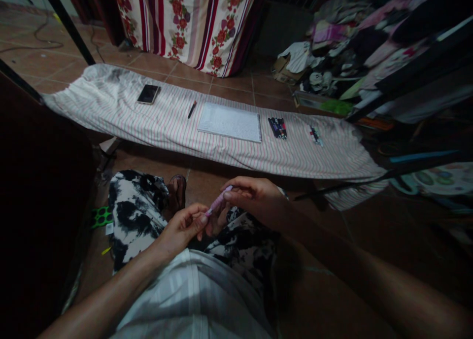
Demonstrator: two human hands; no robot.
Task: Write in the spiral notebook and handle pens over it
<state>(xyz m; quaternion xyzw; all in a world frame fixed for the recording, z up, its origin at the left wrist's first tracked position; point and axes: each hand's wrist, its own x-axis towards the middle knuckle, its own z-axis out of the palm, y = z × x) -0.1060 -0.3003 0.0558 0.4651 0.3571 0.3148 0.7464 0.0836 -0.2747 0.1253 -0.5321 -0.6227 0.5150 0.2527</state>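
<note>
Both my hands meet over my lap on a small pink pen point(219, 201). My right hand point(251, 196) pinches its upper end between thumb and fingers. My left hand point(185, 225) pinches the lower tip. Ahead of me a low board covered in striped cloth point(111, 112) carries a spiral notebook point(229, 122), a single dark pen point(191, 109), a phone point(148, 94), a bunch of pens point(277, 127) and another small pen-like item point(316, 135).
My legs in black-and-white patterned trousers point(136, 211) rest on the tiled floor. A floral striped cloth point(192, 23) hangs behind the board. A heap of clothes and clutter point(351, 48) fills the right. A dark piece of furniture point(37, 181) stands at my left.
</note>
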